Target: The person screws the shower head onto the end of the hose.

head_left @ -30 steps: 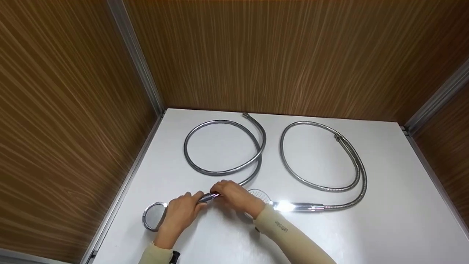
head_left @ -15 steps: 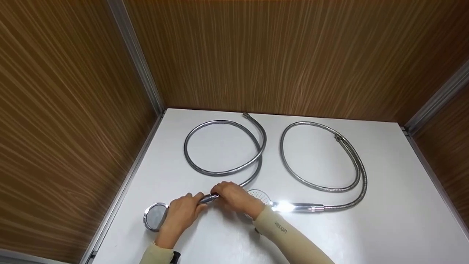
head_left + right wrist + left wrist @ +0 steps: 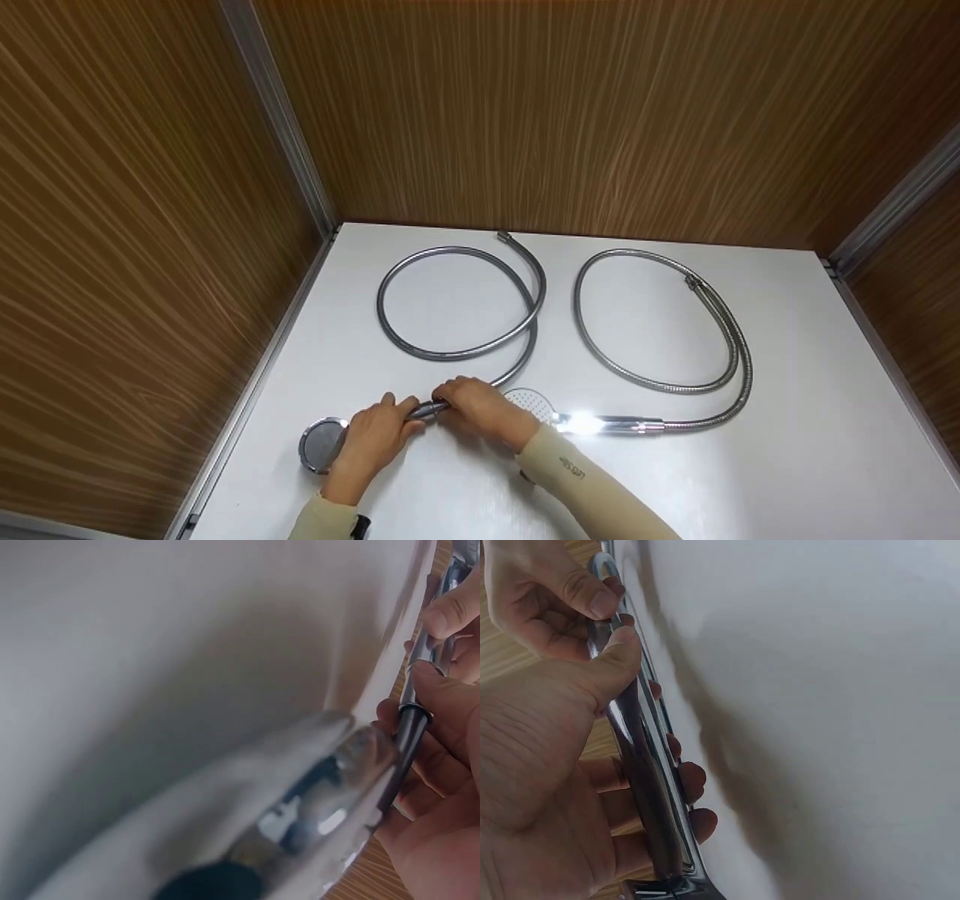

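My left hand (image 3: pixel 371 439) wraps round the handle (image 3: pixel 426 410) of a chrome shower head, whose round face (image 3: pixel 322 444) sticks out on the hand's left. In the left wrist view, fingers curl under the handle (image 3: pixel 649 787) and the thumb lies along its top. With thumb and fingers, my right hand (image 3: pixel 480 405) pinches the end of a grey shower hose (image 3: pixel 450 356) where it meets the handle's base. The right wrist view has the dark hose (image 3: pixel 409 739) running through the right fingers. Whether the joint is tight cannot be seen.
A second shower head (image 3: pixel 529 401), partly behind the right forearm, lies on the white table (image 3: pixel 810 450) joined to its coiled metal hose (image 3: pixel 742 360). The first hose's free end nut (image 3: pixel 503 235) lies near the back panel (image 3: pixel 525 112). Wood-grain panels also stand left and right.
Both hands keep their grip at the handle and hose joint. The held shower head has shifted slightly right and toward me, its face turning a little.
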A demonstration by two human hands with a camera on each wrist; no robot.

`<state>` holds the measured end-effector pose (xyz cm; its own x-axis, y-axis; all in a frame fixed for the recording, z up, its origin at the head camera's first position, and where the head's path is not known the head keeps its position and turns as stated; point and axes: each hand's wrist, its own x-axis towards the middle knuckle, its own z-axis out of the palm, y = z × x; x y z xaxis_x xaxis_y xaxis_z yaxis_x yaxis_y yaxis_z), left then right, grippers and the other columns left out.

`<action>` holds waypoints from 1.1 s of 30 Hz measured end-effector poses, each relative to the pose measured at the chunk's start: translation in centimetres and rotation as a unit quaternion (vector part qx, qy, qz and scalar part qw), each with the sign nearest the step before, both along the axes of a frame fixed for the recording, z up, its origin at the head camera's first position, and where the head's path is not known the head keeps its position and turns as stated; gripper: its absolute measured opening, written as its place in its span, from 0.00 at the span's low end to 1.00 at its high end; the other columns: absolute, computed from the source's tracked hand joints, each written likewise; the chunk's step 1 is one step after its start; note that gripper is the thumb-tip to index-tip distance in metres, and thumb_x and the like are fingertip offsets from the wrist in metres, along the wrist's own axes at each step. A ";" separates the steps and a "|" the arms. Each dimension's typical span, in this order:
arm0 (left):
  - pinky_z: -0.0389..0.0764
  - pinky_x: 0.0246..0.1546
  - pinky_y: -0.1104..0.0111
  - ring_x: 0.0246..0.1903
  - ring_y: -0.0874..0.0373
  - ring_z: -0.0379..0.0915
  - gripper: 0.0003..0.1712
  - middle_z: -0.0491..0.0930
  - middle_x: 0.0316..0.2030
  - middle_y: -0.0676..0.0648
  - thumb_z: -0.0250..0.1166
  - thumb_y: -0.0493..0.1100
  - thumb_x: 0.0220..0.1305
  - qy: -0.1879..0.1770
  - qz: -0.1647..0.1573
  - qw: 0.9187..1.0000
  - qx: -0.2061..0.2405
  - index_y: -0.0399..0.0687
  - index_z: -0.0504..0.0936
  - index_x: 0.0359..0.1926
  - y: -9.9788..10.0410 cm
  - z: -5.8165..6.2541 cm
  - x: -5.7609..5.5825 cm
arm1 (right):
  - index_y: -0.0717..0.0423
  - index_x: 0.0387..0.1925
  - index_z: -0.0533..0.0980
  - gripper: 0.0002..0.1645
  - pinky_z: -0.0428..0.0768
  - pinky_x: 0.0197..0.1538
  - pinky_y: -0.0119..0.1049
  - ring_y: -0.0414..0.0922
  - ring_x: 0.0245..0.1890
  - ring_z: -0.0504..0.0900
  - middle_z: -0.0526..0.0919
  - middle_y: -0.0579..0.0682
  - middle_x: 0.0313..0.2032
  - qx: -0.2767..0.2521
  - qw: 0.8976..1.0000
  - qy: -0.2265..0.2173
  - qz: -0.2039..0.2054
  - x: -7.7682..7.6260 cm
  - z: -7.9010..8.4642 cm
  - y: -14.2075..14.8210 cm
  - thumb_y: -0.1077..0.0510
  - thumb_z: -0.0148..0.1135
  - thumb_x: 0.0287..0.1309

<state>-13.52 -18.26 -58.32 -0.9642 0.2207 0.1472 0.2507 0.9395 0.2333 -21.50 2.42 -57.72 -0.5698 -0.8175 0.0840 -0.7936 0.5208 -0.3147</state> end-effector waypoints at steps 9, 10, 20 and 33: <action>0.75 0.27 0.54 0.27 0.50 0.72 0.16 0.72 0.27 0.45 0.71 0.54 0.64 0.003 0.010 1.000 -0.009 0.53 0.83 0.46 -0.1 -0.9 -0.2 | 0.56 0.54 0.83 0.13 0.84 0.56 0.36 0.47 0.47 0.88 0.91 0.50 0.47 -0.009 0.999 -0.031 -0.011 0.2 -0.4 0.0 0.60 0.65 0.72; 0.75 0.28 0.54 0.27 0.50 0.72 0.16 0.72 0.27 0.45 0.72 0.54 0.64 0.007 0.010 1.000 -0.011 0.53 0.83 0.46 -0.1 -0.9 -0.2 | 0.56 0.54 0.83 0.13 0.84 0.56 0.37 0.47 0.47 0.88 0.91 0.50 0.47 -0.012 0.999 -0.031 -0.011 0.2 -0.4 0.0 0.60 0.65 0.72; 0.74 0.33 0.57 0.31 0.50 0.71 0.20 0.75 0.30 0.45 0.71 0.56 0.64 0.038 0.013 0.999 -0.031 0.53 0.86 0.52 -0.1 -1.9 -0.5 | 0.57 0.51 0.84 0.11 0.84 0.52 0.35 0.47 0.44 0.87 0.90 0.49 0.43 -0.033 0.999 -0.012 -0.016 0.1 -0.5 0.1 0.62 0.66 0.70; 0.75 0.31 0.57 0.31 0.50 0.74 0.23 0.77 0.31 0.45 0.75 0.54 0.63 0.045 0.011 0.998 -0.038 0.47 0.86 0.53 0.0 -1.6 -0.8 | 0.59 0.52 0.83 0.11 0.84 0.51 0.35 0.48 0.44 0.85 0.90 0.52 0.44 -0.028 0.999 -0.010 -0.025 -0.2 -0.5 0.6 0.63 0.65 0.70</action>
<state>-14.30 -18.25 -59.95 -0.9527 0.2125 0.2174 0.2458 0.9593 0.1391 -21.70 2.98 -58.23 -0.6123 -0.7820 0.1169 -0.7600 0.5412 -0.3599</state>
